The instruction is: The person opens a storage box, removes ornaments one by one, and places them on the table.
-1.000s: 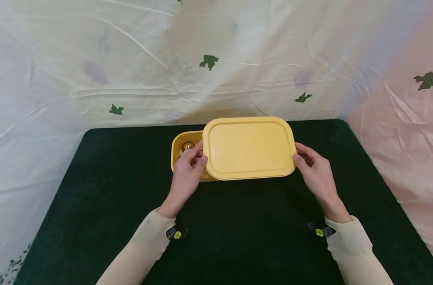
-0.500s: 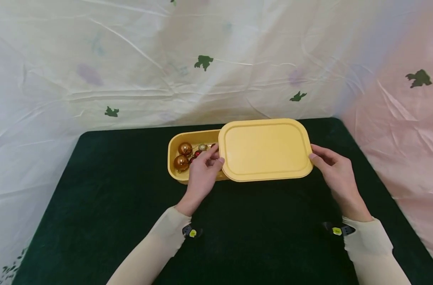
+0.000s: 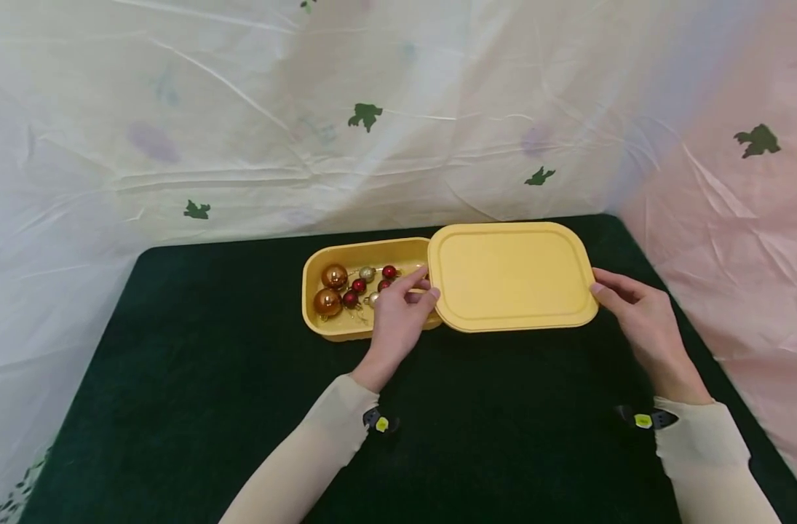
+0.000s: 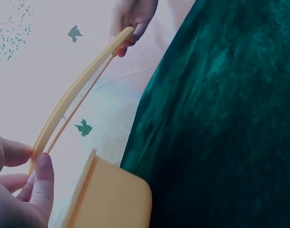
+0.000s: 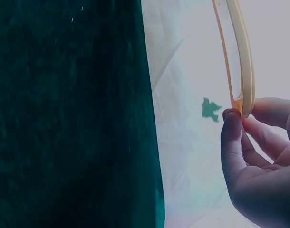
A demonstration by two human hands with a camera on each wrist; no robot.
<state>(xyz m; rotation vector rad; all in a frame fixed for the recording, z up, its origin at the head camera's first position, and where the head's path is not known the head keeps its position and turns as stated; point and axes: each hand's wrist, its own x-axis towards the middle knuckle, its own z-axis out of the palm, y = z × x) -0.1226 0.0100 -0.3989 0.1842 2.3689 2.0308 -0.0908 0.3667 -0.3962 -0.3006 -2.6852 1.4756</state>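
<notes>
In the head view, the left hand (image 3: 398, 320) and right hand (image 3: 650, 327) pinch opposite ends of the lid (image 3: 512, 276), raised and overlapping the right end of the box (image 3: 385, 253). Baubles (image 3: 335, 276) lie inside; the box stands on the table (image 3: 195, 364). In the left wrist view, lid and box are apart. In the right wrist view, thumb and fingers clamp the lid's edge.

Head view: diffuse light, soft shadow on the cloth (image 3: 241, 109), glints on the balls (image 3: 335, 276); table (image 3: 175, 378) dark. Wrist views: cloth overexposed; my left hand (image 4: 19, 197) and right hand (image 5: 268, 175) dim against it.
</notes>
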